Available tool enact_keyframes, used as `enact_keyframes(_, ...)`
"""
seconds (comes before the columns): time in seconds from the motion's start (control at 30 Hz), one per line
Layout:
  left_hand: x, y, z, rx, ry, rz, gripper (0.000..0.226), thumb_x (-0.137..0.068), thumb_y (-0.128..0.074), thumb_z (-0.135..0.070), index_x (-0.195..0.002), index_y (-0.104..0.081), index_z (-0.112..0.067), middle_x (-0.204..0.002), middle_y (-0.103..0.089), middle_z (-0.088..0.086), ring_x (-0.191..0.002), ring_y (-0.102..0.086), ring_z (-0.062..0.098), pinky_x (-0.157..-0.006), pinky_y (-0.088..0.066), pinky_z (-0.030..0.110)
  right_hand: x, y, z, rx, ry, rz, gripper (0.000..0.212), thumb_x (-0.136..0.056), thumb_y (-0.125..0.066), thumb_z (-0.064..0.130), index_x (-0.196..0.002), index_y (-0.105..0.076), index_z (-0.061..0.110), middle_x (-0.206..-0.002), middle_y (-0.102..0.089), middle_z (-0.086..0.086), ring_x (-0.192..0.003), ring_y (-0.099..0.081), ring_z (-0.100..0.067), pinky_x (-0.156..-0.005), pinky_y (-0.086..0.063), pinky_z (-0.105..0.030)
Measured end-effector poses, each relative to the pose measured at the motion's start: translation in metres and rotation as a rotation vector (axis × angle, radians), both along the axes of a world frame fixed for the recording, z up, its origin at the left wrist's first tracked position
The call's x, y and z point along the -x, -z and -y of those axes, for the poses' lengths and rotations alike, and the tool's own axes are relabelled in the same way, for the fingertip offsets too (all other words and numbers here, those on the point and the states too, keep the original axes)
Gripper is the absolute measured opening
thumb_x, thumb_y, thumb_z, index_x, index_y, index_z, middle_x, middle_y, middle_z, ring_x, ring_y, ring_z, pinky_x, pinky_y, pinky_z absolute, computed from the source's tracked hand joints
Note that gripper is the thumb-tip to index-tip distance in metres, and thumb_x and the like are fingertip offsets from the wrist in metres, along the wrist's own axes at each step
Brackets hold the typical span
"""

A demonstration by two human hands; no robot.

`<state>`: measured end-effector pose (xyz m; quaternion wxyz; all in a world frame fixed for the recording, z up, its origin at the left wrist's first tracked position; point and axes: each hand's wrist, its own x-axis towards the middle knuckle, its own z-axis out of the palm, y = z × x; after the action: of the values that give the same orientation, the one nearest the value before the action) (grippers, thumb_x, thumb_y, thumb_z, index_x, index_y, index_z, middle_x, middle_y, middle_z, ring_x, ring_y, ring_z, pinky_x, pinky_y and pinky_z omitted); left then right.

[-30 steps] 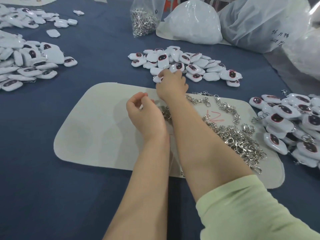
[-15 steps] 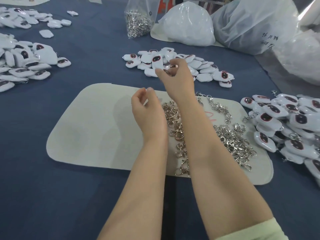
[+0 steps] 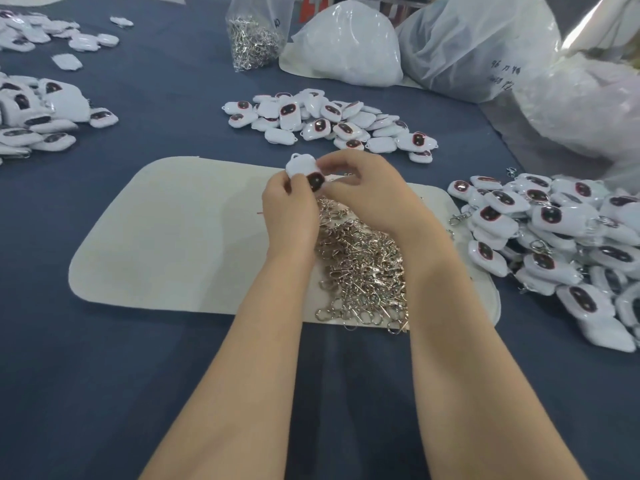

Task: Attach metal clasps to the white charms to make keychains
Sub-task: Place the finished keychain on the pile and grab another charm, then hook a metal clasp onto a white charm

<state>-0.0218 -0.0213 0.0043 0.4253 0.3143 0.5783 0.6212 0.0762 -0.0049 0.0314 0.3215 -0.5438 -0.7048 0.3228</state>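
Above the pale mat [image 3: 173, 237] on the tabletop [image 3: 104, 375], the left hand [image 3: 291, 220] pinches a white charm [image 3: 300, 166] while the right hand [image 3: 367, 192] grips its dark-faced end; it possibly holds a clasp too, hidden by fingers. Loose metal clasps [image 3: 360, 268] lie beneath, with heaped charms [image 3: 554, 223] to the right.

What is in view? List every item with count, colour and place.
held charm: one, white with dark face, pinched between both hands.
centre charm pile: many, white, beyond the mat.
right charm pile: many, white, right of the mat.
left charm piles: many, white, far left.
loose clasps: many, silver, heaped on the mat.
mat: one, cream, centre.
clasp bag: one, clear, far centre.
plastic bags: several, whitish, far right.
tablecloth: one, dark blue.
left hand: pinches held charm.
right hand: pinches held charm.
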Motion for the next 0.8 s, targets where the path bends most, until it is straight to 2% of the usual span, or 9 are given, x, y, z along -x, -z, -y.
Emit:
enact_keyframes(0.07,0.001,-0.001,0.001,0.003,-0.034,0.075,0.02,-0.093,-0.037,-0.009,-0.082,-0.053,-0.011,-0.091,-0.063,0.016,-0.072,-0.058,0.021,-0.068,-0.053,0.04,-0.006,0.005,0.002,-0.012,0.1,0.016,0.022,-0.09,-0.059,0.02,-0.111,-0.062,0.025,-0.108,-0.064,0.012,-0.094,-0.061,-0.005,-0.058,-0.04,-0.012)
enact_keyframes(0.13,0.004,-0.003,0.002,-0.01,-0.046,0.219,0.019,-0.095,-0.036,-0.009,-0.083,-0.051,-0.012,-0.086,-0.061,0.011,-0.061,-0.063,0.011,-0.055,-0.052,0.025,-0.009,0.01,0.003,0.016,0.159,0.173,0.026,-0.089,-0.062,0.026,-0.115,-0.061,0.021,-0.107,-0.061,0.007,-0.097,-0.059,-0.012,-0.069,-0.043,-0.021)
enact_keyframes(0.23,0.007,-0.004,0.003,-0.029,-0.054,0.372,0.01,-0.094,-0.04,-0.009,-0.088,-0.048,-0.009,-0.082,-0.055,0.006,-0.055,-0.065,0.007,-0.056,-0.053,0.02,-0.008,0.011,0.005,0.165,0.103,0.411,0.043,-0.081,-0.072,0.039,-0.117,-0.057,0.019,-0.103,-0.054,0.003,-0.098,-0.056,-0.018,-0.08,-0.043,-0.029)
enact_keyframes(0.27,0.008,-0.003,0.003,-0.031,-0.053,0.389,0.008,-0.094,-0.042,-0.009,-0.09,-0.048,-0.007,-0.081,-0.056,0.006,-0.054,-0.065,0.007,-0.055,-0.053,0.019,-0.006,0.011,0.006,0.185,0.078,0.451,0.044,-0.079,-0.074,0.04,-0.115,-0.057,0.02,-0.101,-0.053,0.003,-0.098,-0.055,-0.019,-0.081,-0.043,-0.03)
enact_keyframes(0.43,0.01,-0.002,0.001,-0.04,-0.061,0.38,0.011,-0.093,-0.048,-0.011,-0.1,-0.049,-0.002,-0.082,-0.064,0.006,-0.054,-0.063,0.007,-0.055,-0.052,0.019,0.004,0.016,0.004,0.122,0.111,0.415,0.011,-0.087,-0.067,0.027,-0.091,-0.06,0.019,-0.09,-0.059,0.0,-0.09,-0.057,-0.02,-0.078,-0.046,-0.032)
enact_keyframes(0.5,0.01,-0.001,0.001,-0.036,-0.06,0.351,0.014,-0.093,-0.05,-0.013,-0.102,-0.049,-0.003,-0.083,-0.067,0.005,-0.054,-0.062,0.006,-0.055,-0.051,0.018,0.001,0.019,0.003,0.083,0.191,0.363,0.004,-0.091,-0.061,0.024,-0.089,-0.061,0.02,-0.089,-0.059,0.001,-0.084,-0.054,-0.017,-0.072,-0.04,-0.027)
enact_keyframes(0.6,0.01,0.001,0.0,-0.035,-0.047,0.285,0.014,-0.094,-0.05,-0.016,-0.104,-0.051,-0.006,-0.081,-0.068,0.001,-0.053,-0.061,0.004,-0.056,-0.05,0.018,-0.005,0.02,0.001,0.052,0.262,0.267,0.01,-0.094,-0.056,0.02,-0.092,-0.065,0.017,-0.086,-0.061,0.002,-0.081,-0.054,-0.017,-0.069,-0.037,-0.025)
enact_keyframes(0.7,0.009,0.002,0.0,-0.044,-0.019,0.221,0.004,-0.094,-0.05,-0.016,-0.092,-0.054,-0.015,-0.08,-0.067,-0.002,-0.055,-0.061,0.003,-0.056,-0.048,0.017,-0.007,0.017,0.002,0.07,0.279,0.144,0.01,-0.093,-0.057,0.021,-0.084,-0.061,0.018,-0.087,-0.068,-0.002,-0.078,-0.058,-0.018,-0.069,-0.042,-0.027)
enact_keyframes(0.8,0.007,0.003,0.0,-0.049,0.004,0.174,0.01,-0.093,-0.052,-0.017,-0.084,-0.055,-0.02,-0.08,-0.066,-0.002,-0.061,-0.06,0.007,-0.056,-0.046,0.019,-0.007,0.016,0.002,0.113,0.222,0.265,0.016,-0.088,-0.065,0.03,-0.075,-0.058,0.023,-0.079,-0.061,0.006,-0.086,-0.06,-0.018,-0.078,-0.047,-0.03)
